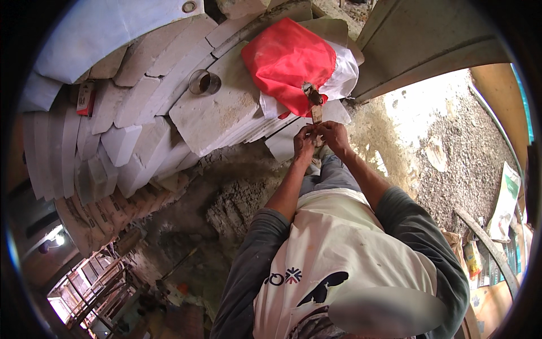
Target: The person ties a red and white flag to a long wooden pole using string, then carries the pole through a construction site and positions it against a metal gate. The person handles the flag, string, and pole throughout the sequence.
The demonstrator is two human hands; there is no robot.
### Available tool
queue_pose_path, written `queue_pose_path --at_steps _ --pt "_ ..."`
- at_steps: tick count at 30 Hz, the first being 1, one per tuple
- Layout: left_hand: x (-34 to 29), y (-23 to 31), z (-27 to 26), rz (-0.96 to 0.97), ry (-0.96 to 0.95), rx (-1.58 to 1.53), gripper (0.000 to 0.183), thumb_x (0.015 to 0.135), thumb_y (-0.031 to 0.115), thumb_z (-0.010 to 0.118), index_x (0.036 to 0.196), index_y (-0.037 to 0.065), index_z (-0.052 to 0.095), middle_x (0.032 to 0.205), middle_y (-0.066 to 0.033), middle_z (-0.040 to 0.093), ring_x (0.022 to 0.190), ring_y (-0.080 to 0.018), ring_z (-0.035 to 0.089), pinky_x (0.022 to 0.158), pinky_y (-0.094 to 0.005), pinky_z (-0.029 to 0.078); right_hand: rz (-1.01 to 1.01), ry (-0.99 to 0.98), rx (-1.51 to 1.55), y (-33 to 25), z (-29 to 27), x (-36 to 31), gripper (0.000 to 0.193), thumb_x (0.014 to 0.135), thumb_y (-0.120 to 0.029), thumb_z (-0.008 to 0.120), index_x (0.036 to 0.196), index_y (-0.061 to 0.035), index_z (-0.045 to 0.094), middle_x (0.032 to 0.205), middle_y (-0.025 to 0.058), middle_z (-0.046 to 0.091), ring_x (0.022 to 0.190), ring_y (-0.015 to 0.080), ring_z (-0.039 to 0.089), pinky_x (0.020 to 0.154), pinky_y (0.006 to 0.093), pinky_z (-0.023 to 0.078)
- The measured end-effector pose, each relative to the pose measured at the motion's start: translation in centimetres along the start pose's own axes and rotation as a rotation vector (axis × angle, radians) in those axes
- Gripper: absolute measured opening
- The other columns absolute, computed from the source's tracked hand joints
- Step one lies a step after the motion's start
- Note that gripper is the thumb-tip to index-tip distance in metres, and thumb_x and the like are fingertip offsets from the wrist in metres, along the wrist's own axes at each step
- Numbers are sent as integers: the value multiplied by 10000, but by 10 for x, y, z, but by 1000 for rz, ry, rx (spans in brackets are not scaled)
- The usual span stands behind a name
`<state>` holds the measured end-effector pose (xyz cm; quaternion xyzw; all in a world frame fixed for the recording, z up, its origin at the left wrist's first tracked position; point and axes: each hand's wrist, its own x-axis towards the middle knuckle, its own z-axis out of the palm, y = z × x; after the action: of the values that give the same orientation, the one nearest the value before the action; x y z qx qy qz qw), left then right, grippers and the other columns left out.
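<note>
Left hand, right hand: fingertips pinched on small item, kind unclear. Caution: dragging red cloth, hands' 11 o'clock, could topple glass, 10 o'clock.

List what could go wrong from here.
The glass sits on a pale slab, so a knock might spill its dark contents. The red cloth lies just beyond the left hand and right hand; a stray pull could drag it. The stacked blocks sit unevenly and might shift if bumped.
</note>
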<state>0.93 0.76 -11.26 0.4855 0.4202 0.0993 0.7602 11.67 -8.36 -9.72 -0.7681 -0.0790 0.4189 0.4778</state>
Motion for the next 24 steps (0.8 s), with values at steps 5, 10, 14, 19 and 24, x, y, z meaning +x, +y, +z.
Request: queue_pose_path --at_steps 5,10,14,19,24 --pt "2 -5 -4 16 -17 -5 243 932 33 635 1164 15 707 988 -1 678 790 -67 554 658 -241 426 -61 -26 -272 -7 -8 6 321 852 -341 704 947 -43 780 742 114 737 730 246 732 682 392 561" --pt "12 -21 -9 103 -34 29 250 926 11 641 1167 -19 700 1026 -19 705 841 -101 605 702 -236 455 -102 31 -369 -2 -4 11 313 843 -336 670 869 -36 755 785 136 737 761 292 728 735 423 559" --pt "16 -23 -8 101 45 201 177 959 122 688 1068 -8 737 955 -79 754 864 -143 672 802 -310 528 -40 64 -99 7 1 13 309 848 -329 684 874 -26 738 777 135 725 725 259 712 702 399 550" --pt "13 -5 -6 177 125 502 128 932 94 684 1005 3 737 905 -121 760 823 -209 700 784 -337 538 128 78 335 13 4 12 212 899 -194 653 932 9 704 761 61 663 668 123 614 611 282 504" --pt "22 -8 -7 154 227 566 103 901 84 700 971 18 737 899 -117 760 833 -240 716 791 -353 547 -64 84 395 24 5 14 237 891 -240 671 891 -4 692 731 40 640 637 119 591 572 273 463"
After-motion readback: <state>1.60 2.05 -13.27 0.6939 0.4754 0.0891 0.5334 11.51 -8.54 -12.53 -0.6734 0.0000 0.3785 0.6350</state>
